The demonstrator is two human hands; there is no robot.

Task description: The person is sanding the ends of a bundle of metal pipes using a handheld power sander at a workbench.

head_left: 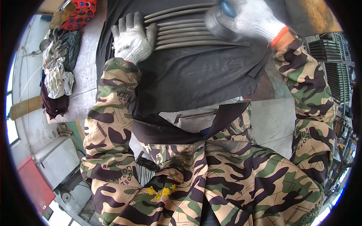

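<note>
Several grey metal rods [184,33] lie side by side on a black cloth [188,79] over the table. My left hand [132,39], in a white knitted glove with greyed fingers, rests flat on the rods' left ends, fingers spread. In a like glove, my right hand [250,18] is closed round a round grey tool with a blue knob [227,9], over the right part of the rods. Motion blurs this tool, so its exact kind is unclear. The right hand hides part of the rods' right ends.
Crumpled rags [58,71] lie at the table's left edge, below a red patterned box [81,14]. Stacked dark metal parts [335,67] stand on the right. A bundle of rods [146,167] shows below the table, by my left sleeve. A brown board [328,15] lies at the far right.
</note>
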